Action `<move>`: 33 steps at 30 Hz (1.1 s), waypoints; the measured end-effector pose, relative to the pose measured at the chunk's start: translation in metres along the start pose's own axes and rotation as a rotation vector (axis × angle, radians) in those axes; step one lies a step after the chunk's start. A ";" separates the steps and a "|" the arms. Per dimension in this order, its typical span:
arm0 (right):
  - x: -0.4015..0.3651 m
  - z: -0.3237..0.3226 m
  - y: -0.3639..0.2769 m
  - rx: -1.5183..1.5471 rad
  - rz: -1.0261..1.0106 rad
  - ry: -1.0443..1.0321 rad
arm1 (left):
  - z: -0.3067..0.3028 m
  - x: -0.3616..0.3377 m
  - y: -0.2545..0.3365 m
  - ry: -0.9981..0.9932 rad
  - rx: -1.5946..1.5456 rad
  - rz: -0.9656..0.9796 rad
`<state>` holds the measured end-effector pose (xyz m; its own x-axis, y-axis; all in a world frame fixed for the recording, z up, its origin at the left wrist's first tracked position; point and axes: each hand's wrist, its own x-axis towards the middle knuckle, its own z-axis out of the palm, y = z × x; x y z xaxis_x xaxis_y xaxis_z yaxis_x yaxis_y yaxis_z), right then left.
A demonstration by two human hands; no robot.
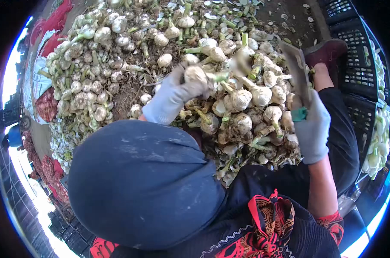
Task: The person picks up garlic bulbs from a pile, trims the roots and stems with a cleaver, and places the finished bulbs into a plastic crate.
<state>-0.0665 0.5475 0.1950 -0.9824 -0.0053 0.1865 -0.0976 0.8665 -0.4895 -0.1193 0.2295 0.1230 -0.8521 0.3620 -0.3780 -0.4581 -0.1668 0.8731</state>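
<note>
My left hand, in a pale glove, is closed around a garlic bulb whose green cut stem points right. My right hand, gloved too, grips a knife with a broad, worn blade raised up and to the left. A bit of green material shows at its handle. Between the hands, below the blade, lies a heap of garlic bulbs with short stems and soil on them. The blade stands apart from the held bulb. A blurred bulb shows above the heap.
More garlic spreads over the ground at left, with stem cuttings and peelings around. Black plastic crates line the right side beside a shoe. A large dark cloth-covered form fills the lower left. Red net sacks lie at far left.
</note>
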 end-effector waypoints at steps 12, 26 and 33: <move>0.012 -0.003 0.023 0.158 0.201 -0.064 | -0.025 0.012 -0.006 0.131 0.369 -0.314; 0.025 0.019 0.028 0.175 0.273 -0.192 | -0.141 0.084 -0.029 0.570 1.301 -0.467; 0.024 0.024 0.031 0.154 0.259 -0.175 | -0.146 0.097 -0.045 0.588 1.172 -0.505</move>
<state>-0.0968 0.5621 0.1641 -0.9888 0.1076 -0.1029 0.1485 0.7647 -0.6271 -0.2186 0.1378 0.0024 -0.7745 -0.3274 -0.5413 -0.5165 0.8212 0.2424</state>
